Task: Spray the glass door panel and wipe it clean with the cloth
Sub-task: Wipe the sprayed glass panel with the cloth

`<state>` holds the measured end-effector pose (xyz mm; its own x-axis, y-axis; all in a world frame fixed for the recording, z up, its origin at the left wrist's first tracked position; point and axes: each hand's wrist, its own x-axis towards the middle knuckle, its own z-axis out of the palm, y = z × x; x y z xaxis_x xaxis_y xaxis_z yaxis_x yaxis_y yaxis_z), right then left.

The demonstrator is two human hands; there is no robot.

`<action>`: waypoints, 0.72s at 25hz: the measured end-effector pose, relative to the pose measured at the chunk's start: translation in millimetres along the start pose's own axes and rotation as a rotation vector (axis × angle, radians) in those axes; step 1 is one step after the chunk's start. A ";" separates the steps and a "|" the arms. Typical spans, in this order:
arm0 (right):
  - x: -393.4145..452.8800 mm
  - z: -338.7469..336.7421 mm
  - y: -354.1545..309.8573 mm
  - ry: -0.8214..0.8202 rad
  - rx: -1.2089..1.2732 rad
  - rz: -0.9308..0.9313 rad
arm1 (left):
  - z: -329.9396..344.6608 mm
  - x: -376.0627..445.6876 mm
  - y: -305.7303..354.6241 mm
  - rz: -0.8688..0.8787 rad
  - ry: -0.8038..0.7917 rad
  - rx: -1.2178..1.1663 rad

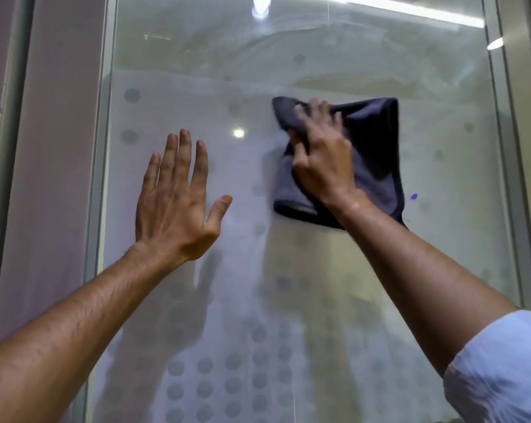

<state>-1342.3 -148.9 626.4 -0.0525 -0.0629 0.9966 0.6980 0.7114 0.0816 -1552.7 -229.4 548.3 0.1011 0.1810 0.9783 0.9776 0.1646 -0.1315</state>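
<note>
The glass panel [288, 56] fills most of the head view, standing upright between a pale frame [20, 148] on the left and a second frame edge on the right. Grey dots [204, 389] are visible on or behind the glass, dense in rows near the bottom and sparse higher up. Hazy smear arcs cross the upper part of the panel. Light reflections show at the top edge and as one bright spot between the two hands.

The left hand [178, 206] lies flat against the glass, left of centre. Its fingers are straight and point upward, close together, with the thumb spread out to the right. It holds nothing.

The right hand [322, 157] is right of centre and slightly higher than the left. Its fingers curl over the cloth [377, 148] and bunch the upper left corner of the fabric, holding the cloth against the panel. The cloth is dark grey and folded roughly square. It extends beyond the hand to the right and below it. Its lower edge lies behind the right wrist.

Both forearms are bare. A light blue sleeve [502, 370] is rolled up on the right arm, at the lower right corner of the view.
</note>
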 end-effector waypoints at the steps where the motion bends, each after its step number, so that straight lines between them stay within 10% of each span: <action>1: -12.1 5.1 -6.2 -0.027 0.010 -0.102 | -0.4 -0.2 0.1 -0.001 0.000 0.000; 11: -30.3 -16.7 31.6 0.012 -0.122 0.255 | -1.2 -2.3 0.1 -0.007 0.014 0.012; 18: -61.2 -7.1 17.9 -0.091 -0.244 -0.165 | -2.5 -2.7 -1.4 0.001 0.014 -0.004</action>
<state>-1321.5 -137.3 566.8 -0.2352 -0.0926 0.9675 0.8251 0.5072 0.2492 -1553.9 -232.5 546.3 0.1044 0.1676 0.9803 0.9782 0.1609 -0.1316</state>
